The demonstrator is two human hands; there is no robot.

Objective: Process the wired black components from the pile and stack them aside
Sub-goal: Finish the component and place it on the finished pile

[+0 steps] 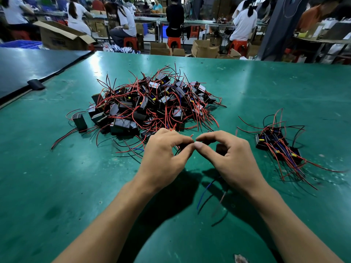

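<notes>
A big pile of black box components with red and black wires (pixel 152 103) lies on the green table (pixel 57 186) ahead of me. A small stack of the same components (pixel 279 147) sits at the right. My left hand (pixel 165 154) and my right hand (pixel 228 158) meet just in front of the pile, fingertips pinched together on thin wire ends. A dark component (pixel 221 149) shows under my right palm, mostly hidden. Its blue, black and red wires (pixel 207 190) trail down between my wrists.
One loose component (pixel 79 121) stands left of the pile. A dark mat (pixel 28 69) with a black clip (pixel 36 84) covers the table's far left. Beyond the far edge sit several workers on red stools, with cardboard boxes on the floor.
</notes>
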